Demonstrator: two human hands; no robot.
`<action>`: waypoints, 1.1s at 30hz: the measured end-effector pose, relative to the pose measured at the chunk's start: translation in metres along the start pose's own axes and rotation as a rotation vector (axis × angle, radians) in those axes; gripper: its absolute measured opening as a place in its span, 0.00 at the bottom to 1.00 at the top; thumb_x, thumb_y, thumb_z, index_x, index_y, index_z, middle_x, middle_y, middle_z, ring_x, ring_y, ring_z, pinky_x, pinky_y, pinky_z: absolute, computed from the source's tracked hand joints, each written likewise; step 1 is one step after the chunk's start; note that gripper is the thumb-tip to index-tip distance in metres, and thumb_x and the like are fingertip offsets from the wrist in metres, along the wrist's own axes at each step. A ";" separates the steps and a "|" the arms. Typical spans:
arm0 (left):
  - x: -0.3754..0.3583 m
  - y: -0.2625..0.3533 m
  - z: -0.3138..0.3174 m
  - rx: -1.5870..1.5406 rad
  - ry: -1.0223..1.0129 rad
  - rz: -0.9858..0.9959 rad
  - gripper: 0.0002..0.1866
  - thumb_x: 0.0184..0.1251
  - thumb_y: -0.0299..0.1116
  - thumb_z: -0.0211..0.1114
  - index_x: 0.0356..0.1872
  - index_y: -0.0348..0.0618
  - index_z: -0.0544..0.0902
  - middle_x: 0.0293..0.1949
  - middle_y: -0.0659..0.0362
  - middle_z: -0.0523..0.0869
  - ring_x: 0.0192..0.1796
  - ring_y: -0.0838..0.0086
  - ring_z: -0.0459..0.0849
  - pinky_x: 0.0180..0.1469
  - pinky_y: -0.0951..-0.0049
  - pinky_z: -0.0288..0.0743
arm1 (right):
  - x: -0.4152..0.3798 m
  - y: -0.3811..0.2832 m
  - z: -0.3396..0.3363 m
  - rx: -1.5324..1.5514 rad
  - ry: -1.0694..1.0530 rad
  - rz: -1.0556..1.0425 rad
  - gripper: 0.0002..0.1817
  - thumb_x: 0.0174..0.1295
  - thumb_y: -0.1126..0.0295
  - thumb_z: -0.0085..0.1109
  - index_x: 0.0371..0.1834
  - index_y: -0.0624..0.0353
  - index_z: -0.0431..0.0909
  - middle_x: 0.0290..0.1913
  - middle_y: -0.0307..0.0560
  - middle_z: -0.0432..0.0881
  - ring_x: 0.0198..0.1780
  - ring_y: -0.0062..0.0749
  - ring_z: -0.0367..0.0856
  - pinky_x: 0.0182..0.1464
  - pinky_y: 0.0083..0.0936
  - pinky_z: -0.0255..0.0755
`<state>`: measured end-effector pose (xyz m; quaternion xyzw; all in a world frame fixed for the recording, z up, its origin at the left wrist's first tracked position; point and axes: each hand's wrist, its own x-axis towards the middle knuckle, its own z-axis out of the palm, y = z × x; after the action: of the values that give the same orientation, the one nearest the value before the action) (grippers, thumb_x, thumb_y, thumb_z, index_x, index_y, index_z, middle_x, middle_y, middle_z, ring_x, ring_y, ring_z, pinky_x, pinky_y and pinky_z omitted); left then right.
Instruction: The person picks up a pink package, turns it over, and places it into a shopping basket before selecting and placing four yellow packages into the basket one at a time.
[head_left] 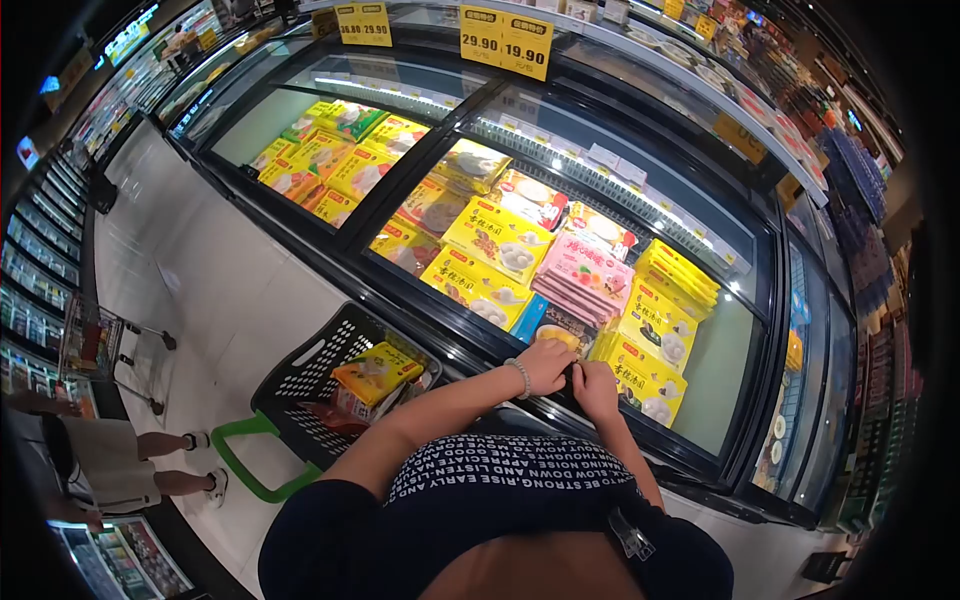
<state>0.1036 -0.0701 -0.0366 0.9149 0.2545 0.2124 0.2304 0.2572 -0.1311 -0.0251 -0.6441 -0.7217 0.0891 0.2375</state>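
My left hand (545, 367), with a beaded bracelet at the wrist, rests at the freezer's front rim (455, 318), its fingers curled beside a dark packet (562, 328). My right hand (596, 388) is close to it on the right, also curled at the rim. What the fingers of either hand hold, if anything, is hidden. Beyond them in the freezer lie yellow packages (497, 240), a stack of pink packages (585, 270) and more yellow packages (655, 325) on the right.
A dark basket (297, 388) with a green handle (232, 428) and packages inside stands at my left. Farther left are a shopping cart (90, 340) and another person's legs (180, 465). Yellow price signs (505, 42) hang above the freezer. Another freezer section (810, 370) is at the right.
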 end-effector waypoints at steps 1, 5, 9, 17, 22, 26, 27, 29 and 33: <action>0.000 -0.008 0.002 0.010 -0.004 0.012 0.20 0.45 0.32 0.59 0.43 0.40 0.73 0.37 0.52 0.74 0.45 0.60 0.72 0.49 0.64 0.66 | 0.003 -0.002 0.003 0.011 -0.008 0.018 0.09 0.55 0.68 0.52 0.30 0.64 0.77 0.27 0.58 0.76 0.34 0.51 0.73 0.38 0.41 0.66; -0.003 -0.004 -0.002 0.019 -0.039 0.041 0.23 0.45 0.31 0.59 0.47 0.38 0.71 0.39 0.51 0.74 0.47 0.60 0.73 0.50 0.65 0.66 | -0.003 -0.003 -0.001 -0.063 -0.044 0.028 0.10 0.56 0.68 0.52 0.32 0.64 0.76 0.30 0.57 0.76 0.36 0.51 0.73 0.41 0.39 0.66; -0.022 -0.011 0.004 0.052 0.152 0.159 0.26 0.45 0.30 0.59 0.50 0.38 0.69 0.44 0.51 0.73 0.48 0.61 0.73 0.52 0.65 0.66 | -0.005 -0.014 -0.001 -0.122 -0.101 0.101 0.14 0.55 0.66 0.53 0.40 0.64 0.74 0.37 0.56 0.75 0.42 0.49 0.71 0.45 0.39 0.66; -0.102 -0.041 -0.043 0.214 0.052 0.119 0.28 0.47 0.30 0.58 0.55 0.42 0.67 0.55 0.53 0.68 0.56 0.61 0.69 0.57 0.61 0.61 | -0.020 -0.019 0.025 -0.284 0.069 0.025 0.26 0.50 0.67 0.58 0.50 0.71 0.66 0.42 0.62 0.71 0.46 0.53 0.69 0.50 0.39 0.64; -0.255 -0.082 -0.083 -0.024 -0.135 -0.820 0.21 0.54 0.39 0.53 0.50 0.43 0.74 0.47 0.47 0.76 0.50 0.56 0.73 0.55 0.59 0.63 | -0.008 -0.031 0.037 -0.335 -0.050 0.121 0.29 0.49 0.64 0.58 0.54 0.65 0.65 0.51 0.59 0.67 0.55 0.54 0.63 0.54 0.55 0.56; -0.442 -0.060 -0.140 0.452 -0.142 -1.251 0.14 0.57 0.40 0.51 0.34 0.44 0.81 0.35 0.52 0.82 0.45 0.62 0.78 0.55 0.53 0.61 | 0.012 -0.078 0.052 -0.328 -0.053 0.020 0.27 0.49 0.65 0.57 0.53 0.61 0.66 0.59 0.63 0.60 0.64 0.59 0.51 0.60 0.60 0.46; -0.476 -0.044 -0.160 0.410 -0.162 -1.439 0.13 0.55 0.40 0.52 0.28 0.46 0.82 0.26 0.55 0.81 0.41 0.63 0.78 0.57 0.55 0.57 | 0.018 -0.088 0.061 -0.272 -0.036 -0.092 0.26 0.49 0.65 0.56 0.53 0.61 0.66 0.59 0.63 0.60 0.64 0.60 0.51 0.60 0.60 0.46; -0.559 -0.016 -0.165 0.555 -0.399 -1.480 0.15 0.56 0.41 0.50 0.24 0.47 0.82 0.26 0.58 0.81 0.42 0.66 0.77 0.64 0.55 0.49 | 0.028 -0.116 0.083 -0.156 -0.008 -0.317 0.25 0.49 0.66 0.56 0.52 0.62 0.67 0.59 0.63 0.60 0.64 0.62 0.51 0.60 0.60 0.45; -0.536 0.047 -0.170 0.506 -0.250 -1.396 0.17 0.55 0.42 0.49 0.21 0.44 0.83 0.28 0.61 0.83 0.44 0.70 0.75 0.67 0.53 0.44 | 0.037 -0.202 0.115 0.055 -0.184 -0.697 0.20 0.48 0.68 0.55 0.46 0.62 0.72 0.54 0.59 0.65 0.60 0.63 0.56 0.58 0.59 0.49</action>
<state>-0.3829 -0.3550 -0.0204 0.5832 0.7884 -0.1534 0.1214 0.0234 -0.1058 -0.0291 -0.3421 -0.9136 0.0797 0.2049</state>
